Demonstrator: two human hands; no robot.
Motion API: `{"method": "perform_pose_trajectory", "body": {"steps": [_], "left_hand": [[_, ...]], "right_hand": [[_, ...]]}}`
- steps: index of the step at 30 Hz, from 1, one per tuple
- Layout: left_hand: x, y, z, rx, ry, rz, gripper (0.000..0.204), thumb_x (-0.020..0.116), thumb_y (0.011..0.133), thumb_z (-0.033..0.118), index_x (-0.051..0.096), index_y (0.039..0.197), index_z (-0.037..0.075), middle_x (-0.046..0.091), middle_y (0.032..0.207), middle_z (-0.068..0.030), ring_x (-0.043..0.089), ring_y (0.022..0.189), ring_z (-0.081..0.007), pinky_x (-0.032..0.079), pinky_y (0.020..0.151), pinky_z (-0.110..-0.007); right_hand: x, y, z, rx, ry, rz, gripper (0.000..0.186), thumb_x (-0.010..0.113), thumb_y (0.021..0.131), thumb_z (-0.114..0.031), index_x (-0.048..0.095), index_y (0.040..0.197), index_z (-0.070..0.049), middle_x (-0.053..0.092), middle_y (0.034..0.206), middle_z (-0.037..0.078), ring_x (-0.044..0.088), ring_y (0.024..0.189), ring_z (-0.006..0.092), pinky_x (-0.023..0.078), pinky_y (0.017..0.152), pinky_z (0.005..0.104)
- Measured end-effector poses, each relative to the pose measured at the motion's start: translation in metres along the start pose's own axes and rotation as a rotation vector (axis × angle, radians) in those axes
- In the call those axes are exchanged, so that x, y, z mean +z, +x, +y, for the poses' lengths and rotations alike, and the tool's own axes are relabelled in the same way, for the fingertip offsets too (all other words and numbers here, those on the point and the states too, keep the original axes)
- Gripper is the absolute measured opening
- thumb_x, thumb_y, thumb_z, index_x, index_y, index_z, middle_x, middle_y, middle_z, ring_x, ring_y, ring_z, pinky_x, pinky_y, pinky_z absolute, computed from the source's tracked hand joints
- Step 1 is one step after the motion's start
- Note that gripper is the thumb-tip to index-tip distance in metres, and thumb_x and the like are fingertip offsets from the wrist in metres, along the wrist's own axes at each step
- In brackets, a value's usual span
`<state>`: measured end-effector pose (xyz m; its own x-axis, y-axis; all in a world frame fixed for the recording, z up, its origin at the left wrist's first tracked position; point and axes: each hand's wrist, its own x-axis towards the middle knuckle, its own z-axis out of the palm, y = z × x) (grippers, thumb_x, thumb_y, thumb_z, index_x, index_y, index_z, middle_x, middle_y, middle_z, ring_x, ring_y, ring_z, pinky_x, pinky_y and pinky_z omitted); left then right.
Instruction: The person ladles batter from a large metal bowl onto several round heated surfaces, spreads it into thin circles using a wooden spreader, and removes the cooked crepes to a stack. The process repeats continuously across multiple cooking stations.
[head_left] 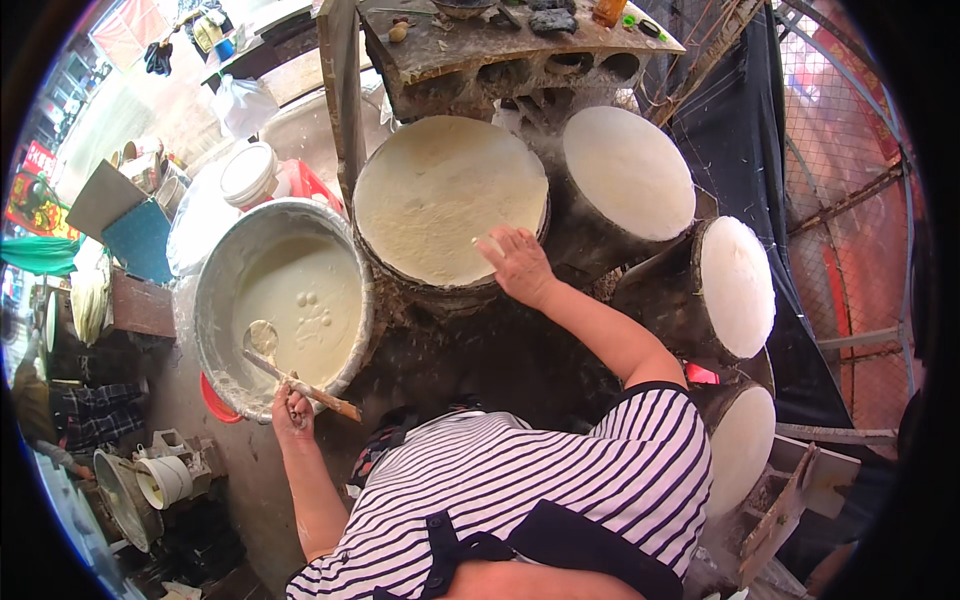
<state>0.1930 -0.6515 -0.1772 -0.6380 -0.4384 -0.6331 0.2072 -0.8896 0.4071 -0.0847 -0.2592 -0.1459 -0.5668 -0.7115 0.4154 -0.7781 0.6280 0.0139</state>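
My left hand [293,411] is closed around the wooden handle of a ladle [262,340]. The ladle lies across the near rim of a large metal basin [212,262], its bowl over the pale batter [318,272] inside. Over the near right part of a round griddle [548,205] is my right hand [520,264], fingers loosely apart and nothing visible in them. A thin pale yellow sheet of batter [440,190] covers the griddle. Whether my fingertips touch the sheet cannot be made out.
Several more round drums with whitish tops curve around to the right, such as the upper right drum [630,172]. A stained worktable [450,50] stands beyond the griddle. A white lidded bucket [248,173] sits behind the basin, and a wooden post [342,100] rises nearby.
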Motion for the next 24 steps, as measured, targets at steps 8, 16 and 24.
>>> {"method": "perform_pose_trajectory", "body": {"steps": [8, 16, 24], "left_hand": [[-0.004, 0.003, -0.011, 0.002, -0.049, -0.035, 0.01, 0.045, 0.09, 0.004, 0.049, 0.094, -0.004, 0.039, 0.058, 0.001, 0.03, 0.04, -0.0045, 0.026, 0.032, -0.018], [0.014, 0.003, -0.021, 0.018, 0.008, 0.02, 0.01, 0.044, 0.091, 0.005, 0.049, 0.093, -0.003, 0.04, 0.059, 0.0015, 0.03, 0.041, -0.0045, 0.025, 0.032, -0.018], [0.006, 0.039, 0.011, -0.247, 0.052, -0.155, 0.009, 0.044, 0.092, 0.007, 0.049, 0.087, 0.001, 0.038, 0.055, 0.001, 0.027, 0.038, -0.0053, 0.028, 0.033, -0.018]], "right_hand": [[0.006, 0.032, 0.024, -0.095, 0.034, 0.03, 0.008, 0.055, 0.071, -0.011, 0.062, 0.072, -0.014, 0.056, 0.084, 0.005, 0.052, 0.092, 0.021, 0.036, 0.089, 0.0377], [-0.074, 0.062, 0.104, 0.009, 0.184, 0.2, 0.002, 0.063, 0.072, -0.014, 0.063, 0.072, -0.012, 0.061, 0.077, 0.002, 0.058, 0.078, 0.0206, 0.042, 0.075, 0.0332], [-0.176, -0.037, 0.011, 0.39, 0.273, 0.22, 0.008, 0.067, 0.073, -0.012, 0.066, 0.08, -0.01, 0.065, 0.08, 0.004, 0.061, 0.075, 0.0232, 0.046, 0.067, 0.0322]]}}
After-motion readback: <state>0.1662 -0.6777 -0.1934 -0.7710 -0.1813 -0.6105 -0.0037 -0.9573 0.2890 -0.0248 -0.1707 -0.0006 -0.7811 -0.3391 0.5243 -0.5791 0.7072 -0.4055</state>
